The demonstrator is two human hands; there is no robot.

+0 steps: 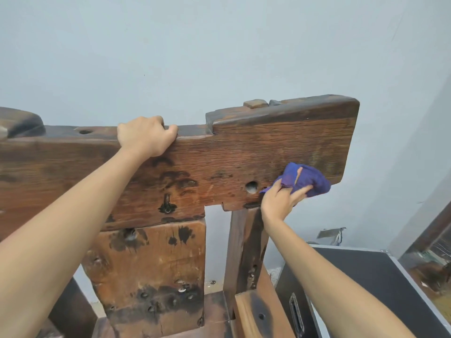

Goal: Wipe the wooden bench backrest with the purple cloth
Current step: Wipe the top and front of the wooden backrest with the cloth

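The wooden bench backrest [268,152] is a thick, weathered brown plank with dark stains and round holes, running across the middle of the view. My left hand [144,136] grips its top edge, fingers curled over the back. My right hand [280,201] presses a bunched purple cloth [308,179] against the plank's lower right part, just right of a round hole [251,186]. The cloth overhangs the plank's bottom edge.
A wide stained slat [151,272] and a narrow dark post [244,250] stand below the plank. A black case with metal edging [380,284] sits at the lower right beside the bench. A pale blue-grey wall [219,50] is close behind.
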